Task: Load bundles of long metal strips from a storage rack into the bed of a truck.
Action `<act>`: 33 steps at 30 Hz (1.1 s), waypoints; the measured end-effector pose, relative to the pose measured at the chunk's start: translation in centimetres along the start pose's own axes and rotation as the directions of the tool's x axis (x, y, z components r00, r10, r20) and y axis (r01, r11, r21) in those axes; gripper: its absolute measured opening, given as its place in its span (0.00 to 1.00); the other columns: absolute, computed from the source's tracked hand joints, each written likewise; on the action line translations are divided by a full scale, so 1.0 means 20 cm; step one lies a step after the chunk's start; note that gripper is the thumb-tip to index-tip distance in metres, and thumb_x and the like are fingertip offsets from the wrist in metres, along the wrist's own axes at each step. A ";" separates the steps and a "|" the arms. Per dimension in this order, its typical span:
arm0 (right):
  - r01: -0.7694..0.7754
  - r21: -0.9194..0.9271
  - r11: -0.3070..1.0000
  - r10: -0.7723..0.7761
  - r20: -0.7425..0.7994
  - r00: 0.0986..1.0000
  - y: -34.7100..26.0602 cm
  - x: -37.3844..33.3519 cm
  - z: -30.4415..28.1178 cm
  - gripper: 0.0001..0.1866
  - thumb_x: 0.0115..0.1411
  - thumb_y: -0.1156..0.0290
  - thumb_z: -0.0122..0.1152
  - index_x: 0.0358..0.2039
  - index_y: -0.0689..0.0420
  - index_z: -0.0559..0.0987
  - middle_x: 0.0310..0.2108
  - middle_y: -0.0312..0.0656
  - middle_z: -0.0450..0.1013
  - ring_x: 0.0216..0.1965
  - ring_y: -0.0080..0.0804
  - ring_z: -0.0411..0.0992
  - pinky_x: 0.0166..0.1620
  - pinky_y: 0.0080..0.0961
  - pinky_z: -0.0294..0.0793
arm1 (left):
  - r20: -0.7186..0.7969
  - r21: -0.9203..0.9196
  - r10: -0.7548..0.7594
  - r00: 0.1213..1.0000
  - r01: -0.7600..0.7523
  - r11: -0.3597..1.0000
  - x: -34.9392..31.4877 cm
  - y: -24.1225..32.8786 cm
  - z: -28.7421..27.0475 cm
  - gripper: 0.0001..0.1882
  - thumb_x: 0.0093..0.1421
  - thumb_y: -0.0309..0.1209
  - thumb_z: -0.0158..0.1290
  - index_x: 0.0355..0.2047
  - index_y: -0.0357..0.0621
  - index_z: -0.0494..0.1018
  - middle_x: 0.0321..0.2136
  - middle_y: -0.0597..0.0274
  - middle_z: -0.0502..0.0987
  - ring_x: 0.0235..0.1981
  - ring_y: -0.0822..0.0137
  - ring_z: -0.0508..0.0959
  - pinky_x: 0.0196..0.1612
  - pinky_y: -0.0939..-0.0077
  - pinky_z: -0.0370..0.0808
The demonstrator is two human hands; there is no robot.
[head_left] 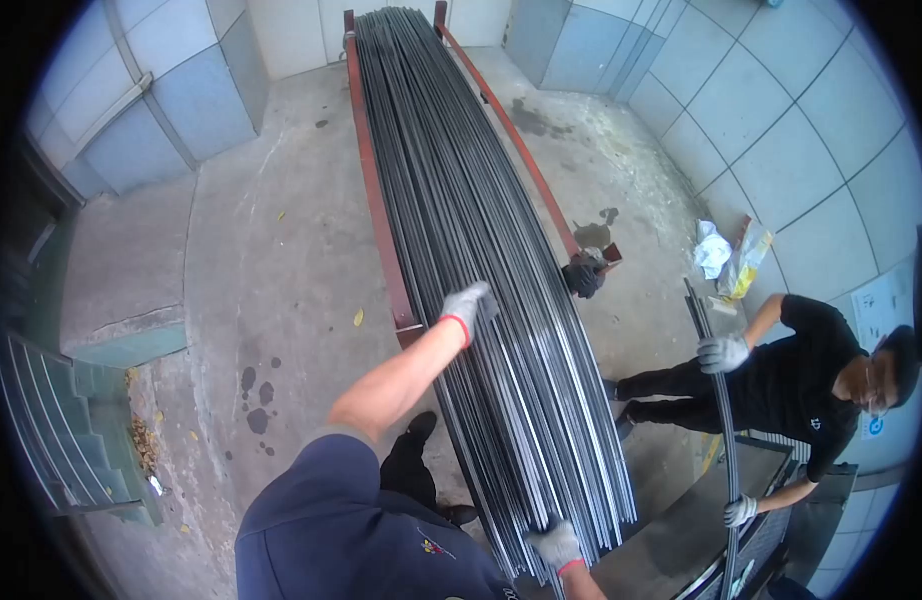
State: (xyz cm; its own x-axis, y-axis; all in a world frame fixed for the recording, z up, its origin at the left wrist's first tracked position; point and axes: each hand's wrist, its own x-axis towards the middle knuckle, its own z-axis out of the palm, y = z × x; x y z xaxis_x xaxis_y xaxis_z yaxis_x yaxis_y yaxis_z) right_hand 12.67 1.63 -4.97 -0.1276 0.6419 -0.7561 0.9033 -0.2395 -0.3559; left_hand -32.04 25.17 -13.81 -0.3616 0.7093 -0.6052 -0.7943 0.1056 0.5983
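Observation:
A long stack of dark metal rods (461, 200) runs away from me, its near ends shiny and uneven. My left hand (468, 305), in a grey glove with a red cuff, is closed on rods at the top of the stack, partway along it. Near the closest ends, my right hand (556, 547), gloved the same way, closes around a few rods; its fingers are partly hidden. On the right, a co-worker (811, 375) in black, wearing grey gloves, holds a thin bundle of similar rods (726, 430) upright in both hands.
A red-brown metal rack (373, 190) bears the stack, with a rail along each side. A white crumpled bag (712, 250) and a yellow-and-white sack (749, 258) lie by the tiled wall. Green railings (51, 420) stand at left. A dark metal frame (761, 490) lies at lower right.

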 end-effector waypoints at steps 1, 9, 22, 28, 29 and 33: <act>-0.002 0.157 0.988 -0.008 0.066 0.998 -0.11 0.07 -0.03 0.35 0.52 0.60 0.76 0.56 0.70 0.79 0.45 0.62 0.82 0.50 0.51 0.82 0.55 0.37 0.80 | -0.056 0.048 0.070 0.996 -0.068 0.997 -0.02 -0.04 0.01 0.23 0.59 0.37 0.63 0.47 0.30 0.75 0.30 0.54 0.83 0.27 0.59 0.83 0.38 0.62 0.83; 0.201 0.011 0.979 -0.200 -0.083 0.976 -0.74 0.53 -0.12 0.46 0.51 0.57 0.78 0.63 0.75 0.71 0.49 0.62 0.81 0.49 0.50 0.82 0.55 0.39 0.80 | 0.022 0.875 0.604 0.797 -0.308 0.375 -0.38 -0.17 0.01 0.57 0.55 0.52 0.66 0.74 0.33 0.51 0.73 0.36 0.54 0.68 0.39 0.68 0.70 0.59 0.68; 0.308 -0.007 0.951 -0.181 -0.822 0.540 -0.77 0.16 -0.42 0.17 0.59 0.65 0.76 0.43 0.60 0.82 0.33 0.47 0.82 0.33 0.38 0.83 0.42 0.33 0.82 | 0.776 0.597 0.450 0.442 -0.745 -0.299 -0.37 -0.26 -0.10 0.41 0.54 0.38 0.66 0.66 0.40 0.66 0.68 0.43 0.60 0.72 0.37 0.57 0.74 0.43 0.57; 0.158 0.543 0.825 0.340 -0.700 0.628 -0.17 -0.10 0.40 0.16 0.59 0.71 0.75 0.45 0.65 0.82 0.40 0.45 0.83 0.41 0.32 0.81 0.48 0.30 0.80 | 0.890 0.434 0.057 0.453 -0.799 -0.417 -0.46 -0.45 -0.15 0.34 0.61 0.43 0.59 0.64 0.40 0.70 0.68 0.41 0.62 0.72 0.39 0.58 0.76 0.41 0.51; 0.194 0.655 0.731 0.393 -0.635 0.665 -0.13 -0.17 0.52 0.17 0.59 0.73 0.74 0.47 0.64 0.82 0.41 0.44 0.83 0.40 0.30 0.81 0.49 0.29 0.80 | 0.910 0.389 0.031 0.414 -0.822 -0.416 -0.49 -0.45 -0.16 0.32 0.62 0.44 0.57 0.63 0.40 0.72 0.68 0.41 0.63 0.72 0.39 0.57 0.76 0.41 0.49; 0.129 0.734 0.667 0.433 -0.522 0.735 -0.08 -0.34 0.92 0.17 0.61 0.70 0.73 0.47 0.63 0.82 0.39 0.42 0.82 0.37 0.28 0.79 0.44 0.26 0.80 | 0.923 0.371 0.080 0.377 -0.813 -0.448 -0.55 -0.46 -0.29 0.35 0.61 0.43 0.59 0.66 0.41 0.70 0.68 0.41 0.63 0.72 0.39 0.58 0.76 0.42 0.53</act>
State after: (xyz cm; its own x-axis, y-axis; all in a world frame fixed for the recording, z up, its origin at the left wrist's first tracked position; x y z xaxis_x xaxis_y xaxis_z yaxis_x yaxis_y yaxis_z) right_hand 4.46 -15.74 -9.46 0.5108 0.7486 -0.4227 0.2849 -0.6113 -0.7383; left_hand -23.57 12.34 -15.76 0.2508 0.9191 0.3039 0.8313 -0.3653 0.4189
